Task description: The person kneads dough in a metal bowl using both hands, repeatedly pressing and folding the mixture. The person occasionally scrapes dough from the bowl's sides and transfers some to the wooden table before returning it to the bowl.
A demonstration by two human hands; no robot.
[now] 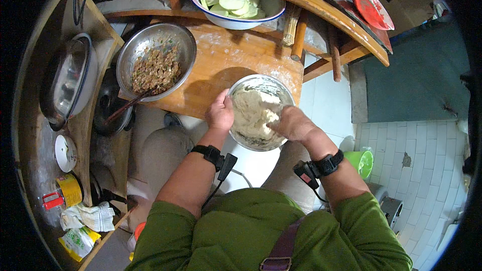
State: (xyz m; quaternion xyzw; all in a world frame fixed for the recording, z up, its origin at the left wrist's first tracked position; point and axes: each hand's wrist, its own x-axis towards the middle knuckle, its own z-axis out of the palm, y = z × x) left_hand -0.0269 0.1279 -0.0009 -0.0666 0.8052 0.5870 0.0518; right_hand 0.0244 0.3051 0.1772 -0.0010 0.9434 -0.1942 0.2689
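Note:
My left hand (220,112) grips the left rim of a stainless steel bowl (263,82), thumb on top. Inside lies pale, sticky dough (245,111), with smears of it and flour on the wall. My right hand (295,123) reaches over the bowl's right rim, its fingers blurred at the dough; whether they close on it is unclear. The bowl is at the near right edge of a flour-dusted wooden board (214,60). Farther left, a larger steel bowl (140,39) contains minced filling with green bits (158,69), and chopsticks (128,108) rest in it.
A blue-rimmed enamel basin (237,23) of sliced pale-green vegetables (231,0) sits at the back. Beside it are a bundle of thin sticks (290,30) and a wooden rod (299,37). Left shelves carry a basin (83,82), a small bowl (64,153) and cloths (88,216). A green bin (359,163) stands right.

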